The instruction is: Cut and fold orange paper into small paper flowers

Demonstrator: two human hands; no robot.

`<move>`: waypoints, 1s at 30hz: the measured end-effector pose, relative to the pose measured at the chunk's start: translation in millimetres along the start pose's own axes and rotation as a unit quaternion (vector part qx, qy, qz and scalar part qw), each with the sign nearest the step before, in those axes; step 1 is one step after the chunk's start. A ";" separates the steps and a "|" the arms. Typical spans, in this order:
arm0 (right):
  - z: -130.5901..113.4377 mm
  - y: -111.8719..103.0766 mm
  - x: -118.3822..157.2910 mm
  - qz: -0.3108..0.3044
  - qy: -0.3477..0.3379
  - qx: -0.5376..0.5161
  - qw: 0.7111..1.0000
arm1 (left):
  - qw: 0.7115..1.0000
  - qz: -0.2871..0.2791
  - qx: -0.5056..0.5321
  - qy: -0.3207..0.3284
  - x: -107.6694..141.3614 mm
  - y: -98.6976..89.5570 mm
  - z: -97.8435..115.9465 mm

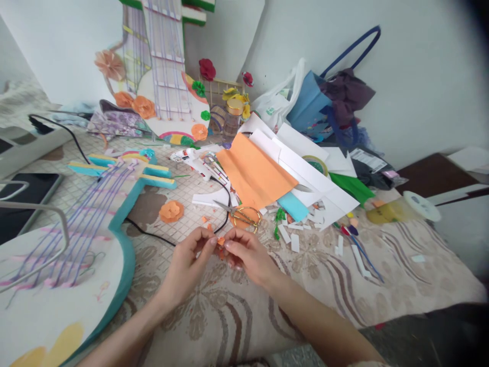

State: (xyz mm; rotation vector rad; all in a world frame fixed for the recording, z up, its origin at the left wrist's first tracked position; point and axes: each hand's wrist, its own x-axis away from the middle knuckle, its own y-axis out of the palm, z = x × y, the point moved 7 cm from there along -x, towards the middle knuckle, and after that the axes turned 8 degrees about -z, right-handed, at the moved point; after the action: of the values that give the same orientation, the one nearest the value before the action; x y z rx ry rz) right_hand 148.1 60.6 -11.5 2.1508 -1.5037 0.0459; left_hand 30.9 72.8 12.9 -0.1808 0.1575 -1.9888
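Observation:
Between the fingertips of both hands is a small piece of orange paper (221, 241), folded or crumpled; its full shape is hidden by the fingers. My left hand (196, 253) pinches it from the left, and my right hand (246, 253) pinches it from the right. Just beyond the hands lie gold-handled scissors (244, 218) and a few tiny orange scraps. An orange paper flower (171, 211) rests on the table to the left. Farther back, a creased orange sheet (257, 168) lies over white sheets.
A teal-edged cardboard guitar (124, 270) with purple strings covers the left side. Behind stands a second decorated guitar (168, 66). A glue gun (194, 162) with a black cord, a glass jar (232, 120), white scraps (295, 242), bags (313, 102) and a phone (28, 201) are around.

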 end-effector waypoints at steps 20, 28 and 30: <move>-18.6 3.9 6.0 0.004 -0.087 0.222 0.971 | 0.972 -0.004 0.221 -0.081 -4.6 -3.9 -17.9; -20.6 2.0 6.2 0.038 -0.104 0.312 0.943 | 0.991 0.026 0.128 -0.030 -2.5 -7.5 -12.1; -22.9 1.3 7.1 0.057 -0.124 0.345 0.929 | 0.988 0.032 0.142 -0.051 -2.8 -7.9 -13.1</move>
State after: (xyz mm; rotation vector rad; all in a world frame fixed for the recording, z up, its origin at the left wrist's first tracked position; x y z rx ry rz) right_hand 155.6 63.8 11.1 2.6797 -1.9736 0.4134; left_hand 22.4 79.0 1.4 -0.0916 -0.1822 -1.9102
